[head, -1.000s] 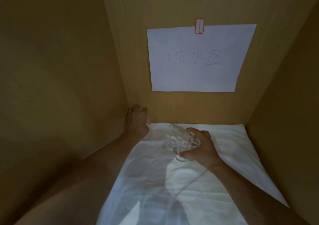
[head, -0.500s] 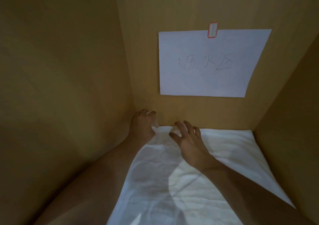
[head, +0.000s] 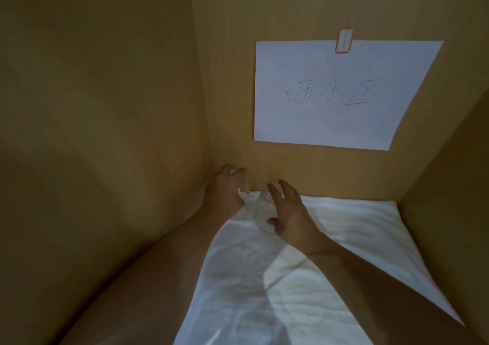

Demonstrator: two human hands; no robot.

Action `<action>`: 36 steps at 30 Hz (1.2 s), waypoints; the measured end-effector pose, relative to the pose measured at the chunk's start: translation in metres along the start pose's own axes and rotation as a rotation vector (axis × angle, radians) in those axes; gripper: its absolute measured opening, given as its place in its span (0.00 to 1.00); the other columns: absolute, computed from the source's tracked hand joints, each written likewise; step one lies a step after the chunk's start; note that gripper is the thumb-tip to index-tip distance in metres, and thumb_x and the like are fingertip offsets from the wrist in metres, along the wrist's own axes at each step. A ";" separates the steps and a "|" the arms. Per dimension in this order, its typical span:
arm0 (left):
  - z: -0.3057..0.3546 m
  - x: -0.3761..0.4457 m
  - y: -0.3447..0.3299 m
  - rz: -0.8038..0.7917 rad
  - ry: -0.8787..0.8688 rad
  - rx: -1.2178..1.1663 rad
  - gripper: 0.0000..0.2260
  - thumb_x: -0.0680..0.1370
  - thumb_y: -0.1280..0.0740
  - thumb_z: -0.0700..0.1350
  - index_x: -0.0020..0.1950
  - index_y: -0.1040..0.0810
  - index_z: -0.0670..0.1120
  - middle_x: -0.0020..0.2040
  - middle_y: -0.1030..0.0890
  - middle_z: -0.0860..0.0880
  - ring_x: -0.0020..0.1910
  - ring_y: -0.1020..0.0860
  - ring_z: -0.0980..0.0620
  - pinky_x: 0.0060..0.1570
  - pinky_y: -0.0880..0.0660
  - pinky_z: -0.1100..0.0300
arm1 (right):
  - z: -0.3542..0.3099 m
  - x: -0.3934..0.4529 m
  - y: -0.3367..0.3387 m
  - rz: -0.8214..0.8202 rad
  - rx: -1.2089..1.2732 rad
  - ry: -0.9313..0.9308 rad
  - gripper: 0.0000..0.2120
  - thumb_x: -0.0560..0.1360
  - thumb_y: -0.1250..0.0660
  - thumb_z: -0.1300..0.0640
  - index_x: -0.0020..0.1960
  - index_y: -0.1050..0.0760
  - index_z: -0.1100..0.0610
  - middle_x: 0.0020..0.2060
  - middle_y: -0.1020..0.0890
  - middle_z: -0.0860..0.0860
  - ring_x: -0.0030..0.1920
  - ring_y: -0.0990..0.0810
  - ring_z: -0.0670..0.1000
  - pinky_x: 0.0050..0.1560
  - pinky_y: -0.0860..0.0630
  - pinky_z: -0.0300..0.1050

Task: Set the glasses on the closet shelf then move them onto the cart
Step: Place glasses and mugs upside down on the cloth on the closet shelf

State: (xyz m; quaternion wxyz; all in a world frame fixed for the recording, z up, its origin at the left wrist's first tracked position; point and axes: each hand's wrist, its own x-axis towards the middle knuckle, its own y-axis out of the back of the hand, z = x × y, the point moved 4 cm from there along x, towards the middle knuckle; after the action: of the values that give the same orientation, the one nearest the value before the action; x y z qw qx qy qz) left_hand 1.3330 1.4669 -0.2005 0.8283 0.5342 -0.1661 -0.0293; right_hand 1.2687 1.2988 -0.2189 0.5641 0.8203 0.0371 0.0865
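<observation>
Two clear glasses stand on a white towel (head: pixel 330 238) on the closet shelf, close to the back wall. My left hand (head: pixel 225 191) is in the back left corner and its curled fingers hold one glass (head: pixel 244 189), which is mostly hidden by the hand. My right hand (head: pixel 289 212) is just to its right. Its thumb and spread fingers lie round the second glass (head: pixel 262 212), which rests on the towel.
Wooden closet walls close in the shelf on the left (head: pixel 105 133), back and right (head: pixel 455 185). A white paper sign (head: pixel 344 93) with handwriting is taped to the back wall above the hands. The towel reaches to the right wall and toward me.
My right hand carried its glass from mid-towel to the back wall and set it down beside my left hand. My left hand stayed in the corner. The view shifted left.
</observation>
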 end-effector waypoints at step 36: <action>0.064 -0.055 0.022 -0.077 -0.056 0.226 0.33 0.81 0.35 0.56 0.82 0.45 0.52 0.83 0.47 0.46 0.81 0.51 0.41 0.76 0.47 0.36 | 0.000 -0.056 0.039 0.007 -0.094 -0.284 0.43 0.76 0.32 0.38 0.82 0.50 0.46 0.82 0.51 0.54 0.80 0.49 0.61 0.75 0.38 0.57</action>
State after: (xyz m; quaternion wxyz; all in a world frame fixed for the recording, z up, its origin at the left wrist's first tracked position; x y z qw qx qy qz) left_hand 1.2582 1.4325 -0.1703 0.7561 0.6292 -0.1708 -0.0570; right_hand 1.2118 1.2759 -0.1883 0.6012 0.7971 -0.0501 -0.0270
